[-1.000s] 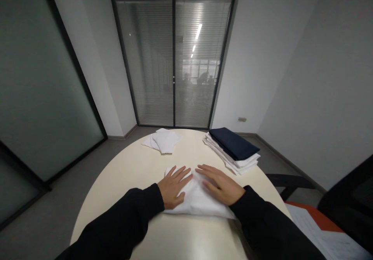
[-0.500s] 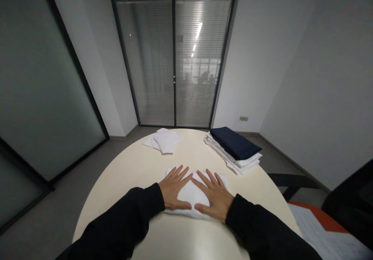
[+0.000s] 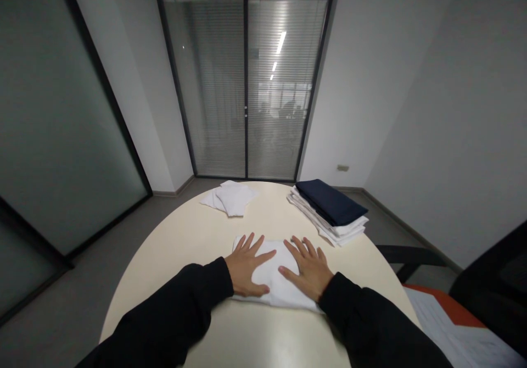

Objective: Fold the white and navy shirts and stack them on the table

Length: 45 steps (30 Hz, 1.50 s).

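Observation:
A folded white cloth lies flat on the round cream table, close in front of me. My left hand rests on its left part, palm down with the fingers spread. On the right part, my right hand also lies palm down, fingers stretched out and apart. The middle of the cloth shows between my thumbs. Both palms cover part of it, so some of its edges are hidden.
At the table's back right stands a stack of folded white cloths topped by a dark blue folded cloth. Loose white cloth pieces lie at the back left. A black chair with papers on it stands at the right.
My right hand has shifted slightly to the right and turned a little, widening the gap between my hands. My left hand stays nearly in place on the white cloth.

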Each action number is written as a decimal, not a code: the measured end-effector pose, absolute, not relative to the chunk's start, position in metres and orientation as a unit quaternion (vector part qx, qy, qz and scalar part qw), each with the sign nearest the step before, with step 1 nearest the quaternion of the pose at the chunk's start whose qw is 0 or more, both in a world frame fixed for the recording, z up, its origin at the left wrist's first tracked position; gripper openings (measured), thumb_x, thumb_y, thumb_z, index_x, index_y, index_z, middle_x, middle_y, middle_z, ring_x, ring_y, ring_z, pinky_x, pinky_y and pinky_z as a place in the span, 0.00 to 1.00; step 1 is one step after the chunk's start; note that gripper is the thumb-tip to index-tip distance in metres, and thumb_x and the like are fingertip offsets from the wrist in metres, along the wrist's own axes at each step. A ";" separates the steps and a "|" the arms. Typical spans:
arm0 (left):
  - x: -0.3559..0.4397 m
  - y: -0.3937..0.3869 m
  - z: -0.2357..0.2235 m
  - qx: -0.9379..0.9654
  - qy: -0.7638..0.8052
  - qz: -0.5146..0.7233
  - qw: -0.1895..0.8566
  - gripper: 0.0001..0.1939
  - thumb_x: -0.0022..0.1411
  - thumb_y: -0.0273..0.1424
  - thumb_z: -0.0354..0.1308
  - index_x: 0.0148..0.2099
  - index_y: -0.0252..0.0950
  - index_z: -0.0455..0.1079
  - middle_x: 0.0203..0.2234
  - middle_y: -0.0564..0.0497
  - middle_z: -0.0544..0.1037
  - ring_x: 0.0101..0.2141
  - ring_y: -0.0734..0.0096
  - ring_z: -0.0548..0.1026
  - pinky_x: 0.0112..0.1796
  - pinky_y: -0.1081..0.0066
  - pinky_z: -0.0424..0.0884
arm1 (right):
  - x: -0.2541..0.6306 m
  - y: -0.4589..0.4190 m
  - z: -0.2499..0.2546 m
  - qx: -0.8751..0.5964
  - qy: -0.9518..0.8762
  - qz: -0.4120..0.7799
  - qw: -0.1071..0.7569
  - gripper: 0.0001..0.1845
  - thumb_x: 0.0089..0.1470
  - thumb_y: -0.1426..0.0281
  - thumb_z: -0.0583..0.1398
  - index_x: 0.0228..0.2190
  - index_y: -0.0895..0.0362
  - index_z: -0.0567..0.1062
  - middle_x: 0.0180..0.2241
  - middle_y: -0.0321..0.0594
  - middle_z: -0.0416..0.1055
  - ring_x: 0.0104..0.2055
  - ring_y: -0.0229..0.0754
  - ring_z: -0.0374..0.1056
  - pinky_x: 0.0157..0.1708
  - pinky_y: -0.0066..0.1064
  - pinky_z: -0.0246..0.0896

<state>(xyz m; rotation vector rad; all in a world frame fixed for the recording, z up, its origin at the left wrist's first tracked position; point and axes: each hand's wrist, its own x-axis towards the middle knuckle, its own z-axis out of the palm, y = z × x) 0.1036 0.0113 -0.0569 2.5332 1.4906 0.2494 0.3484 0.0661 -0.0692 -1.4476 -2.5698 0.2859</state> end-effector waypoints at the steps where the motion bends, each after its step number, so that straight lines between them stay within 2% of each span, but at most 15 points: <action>1: 0.106 0.010 -0.056 0.854 0.504 0.082 0.099 0.49 0.50 0.55 0.62 0.69 0.49 0.49 0.69 0.40 0.43 0.65 0.29 0.40 0.58 0.33 0.41 | 0.348 0.066 -0.069 -0.486 -0.864 0.092 0.091 0.43 0.53 0.38 0.48 0.64 0.45 0.55 0.68 0.41 0.47 0.69 0.64 0.38 0.61 0.65 0.34; 3: 0.111 0.008 -0.055 0.849 0.510 0.092 0.103 0.44 0.56 0.55 0.58 0.69 0.48 0.49 0.69 0.40 0.44 0.66 0.32 0.40 0.59 0.33 0.41 | 0.347 0.067 -0.067 -0.484 -0.866 0.087 0.095 0.43 0.53 0.38 0.48 0.64 0.44 0.56 0.68 0.40 0.48 0.68 0.63 0.39 0.61 0.64 0.33; 5: 0.114 0.008 -0.056 0.841 0.520 0.109 0.100 0.44 0.58 0.59 0.52 0.70 0.45 0.48 0.69 0.40 0.44 0.66 0.35 0.39 0.60 0.35 0.39 | 0.345 0.069 -0.067 -0.483 -0.866 0.087 0.098 0.42 0.54 0.39 0.49 0.64 0.43 0.56 0.67 0.40 0.49 0.68 0.63 0.40 0.61 0.63 0.34; 10: 0.112 0.017 -0.059 0.843 0.517 0.103 0.106 0.55 0.50 0.66 0.50 0.71 0.41 0.44 0.69 0.39 0.42 0.67 0.38 0.37 0.61 0.38 0.36 | 0.342 0.077 -0.069 -0.498 -0.854 0.097 0.119 0.39 0.57 0.42 0.48 0.64 0.46 0.57 0.67 0.40 0.50 0.68 0.59 0.41 0.61 0.60 0.39; 14: 0.110 0.022 -0.059 0.841 0.520 0.113 0.096 0.58 0.47 0.67 0.51 0.71 0.40 0.43 0.69 0.39 0.42 0.67 0.38 0.36 0.61 0.39 0.35 | 0.346 0.091 -0.071 -0.521 -0.831 0.088 0.172 0.35 0.58 0.48 0.51 0.59 0.56 0.64 0.60 0.49 0.62 0.63 0.56 0.54 0.59 0.50 0.50; 16: 0.111 0.021 -0.058 0.839 0.523 0.118 0.088 0.56 0.49 0.67 0.50 0.71 0.41 0.43 0.69 0.40 0.42 0.67 0.38 0.36 0.61 0.38 0.34 | 0.352 0.100 -0.072 -0.539 -0.815 0.084 0.198 0.33 0.58 0.52 0.53 0.55 0.61 0.69 0.54 0.53 0.68 0.59 0.57 0.60 0.57 0.47 0.54; 19: 0.114 0.017 -0.057 0.829 0.539 0.129 0.075 0.47 0.59 0.62 0.45 0.71 0.41 0.44 0.69 0.42 0.42 0.67 0.41 0.36 0.62 0.39 0.34 | 0.364 0.114 -0.074 -0.559 -0.787 0.106 0.240 0.29 0.56 0.54 0.55 0.49 0.64 0.73 0.49 0.56 0.72 0.54 0.57 0.65 0.56 0.47 0.56; 22: 0.114 0.015 -0.057 0.820 0.551 0.141 0.064 0.40 0.65 0.57 0.42 0.71 0.40 0.45 0.69 0.43 0.44 0.67 0.44 0.37 0.62 0.42 0.36 | 0.375 0.127 -0.077 -0.560 -0.749 0.196 0.295 0.27 0.51 0.52 0.59 0.44 0.61 0.75 0.41 0.51 0.76 0.46 0.55 0.71 0.51 0.46 0.61; 26: 0.112 0.016 -0.059 0.819 0.550 0.152 0.052 0.37 0.67 0.53 0.42 0.71 0.39 0.44 0.69 0.43 0.44 0.67 0.48 0.38 0.63 0.44 0.37 | 0.385 0.132 -0.077 -0.535 -0.641 0.426 0.347 0.27 0.45 0.52 0.66 0.41 0.58 0.75 0.32 0.43 0.77 0.35 0.50 0.74 0.39 0.41 0.68; 29: 0.110 0.021 -0.064 0.821 0.544 0.166 0.046 0.35 0.68 0.49 0.43 0.71 0.38 0.45 0.69 0.43 0.46 0.68 0.52 0.41 0.64 0.47 0.38 | 0.389 0.126 -0.071 -0.455 -0.565 0.616 0.308 0.21 0.47 0.54 0.66 0.35 0.59 0.75 0.33 0.46 0.78 0.35 0.48 0.75 0.38 0.38 0.69; 31: 0.107 0.025 -0.068 0.818 0.545 0.179 0.041 0.33 0.69 0.47 0.42 0.70 0.37 0.47 0.68 0.44 0.49 0.67 0.55 0.43 0.64 0.49 0.39 | 0.391 0.119 -0.067 -0.424 -0.526 0.687 0.266 0.20 0.50 0.55 0.65 0.34 0.59 0.74 0.33 0.47 0.79 0.33 0.46 0.75 0.36 0.37 0.70; 35: 0.095 0.037 -0.079 0.771 0.601 0.211 0.022 0.31 0.70 0.44 0.42 0.69 0.34 0.50 0.67 0.41 0.52 0.67 0.55 0.47 0.64 0.48 0.43 | 0.392 0.111 -0.065 -0.430 -0.490 0.712 0.262 0.20 0.47 0.59 0.67 0.39 0.56 0.72 0.34 0.44 0.79 0.32 0.45 0.76 0.30 0.33 0.71; 40: 0.079 0.050 -0.094 0.713 0.662 0.227 0.024 0.33 0.66 0.45 0.48 0.67 0.32 0.53 0.66 0.38 0.54 0.65 0.50 0.53 0.61 0.46 0.50 | 0.385 0.110 -0.065 -0.362 -0.512 0.707 0.327 0.22 0.43 0.61 0.70 0.38 0.57 0.73 0.36 0.47 0.79 0.37 0.50 0.77 0.38 0.39 0.71; 45: 0.075 0.053 -0.102 0.708 0.647 0.284 -0.005 0.27 0.67 0.40 0.49 0.63 0.32 0.58 0.62 0.38 0.62 0.62 0.53 0.60 0.61 0.49 0.55 | 0.384 0.103 -0.062 -0.340 -0.502 0.734 0.306 0.31 0.40 0.63 0.71 0.46 0.56 0.70 0.40 0.47 0.79 0.39 0.52 0.76 0.41 0.42 0.71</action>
